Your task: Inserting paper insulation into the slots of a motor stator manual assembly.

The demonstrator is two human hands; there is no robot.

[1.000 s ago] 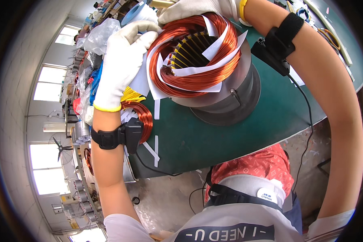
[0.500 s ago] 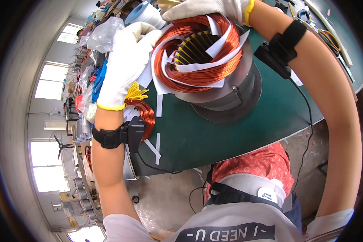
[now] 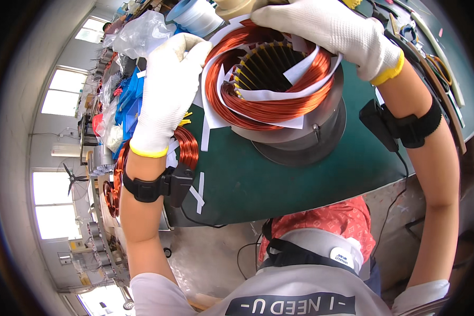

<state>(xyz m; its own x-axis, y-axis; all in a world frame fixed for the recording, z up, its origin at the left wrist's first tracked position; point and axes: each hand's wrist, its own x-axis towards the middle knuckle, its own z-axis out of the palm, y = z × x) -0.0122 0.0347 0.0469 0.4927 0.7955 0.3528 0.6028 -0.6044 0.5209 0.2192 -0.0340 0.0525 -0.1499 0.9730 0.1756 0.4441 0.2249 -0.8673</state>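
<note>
A motor stator [image 3: 324, 122] stands on the green table, its grey metal body topped by a thick ring of copper windings [image 3: 279, 113]. White insulating paper [image 3: 209, 95] is tucked between and around the coils, and yellow-edged slots line the dark bore [image 3: 268, 66]. My left hand [image 3: 168, 87], in a white glove, is at the ring's left side, thumb and forefinger pinched at the paper's edge. Over the far side reaches my gloved right hand [image 3: 321, 26], its thumb bent onto the coils by the paper; its other fingertips are hidden.
A copper coil bundle [image 3: 187, 147] lies beside my left wrist, near loose paper strips [image 3: 200, 189] on the green table [image 3: 237, 195]. Spools [image 3: 197, 18] and a clear plastic bag [image 3: 142, 34] are beyond the left hand. Tools and tubing [image 3: 432, 52] lie at the far right.
My right hand has shifted right and nearer, with more of the glove showing over the ring's far side. The left hand stays at the left edge. The whole view has shifted slightly.
</note>
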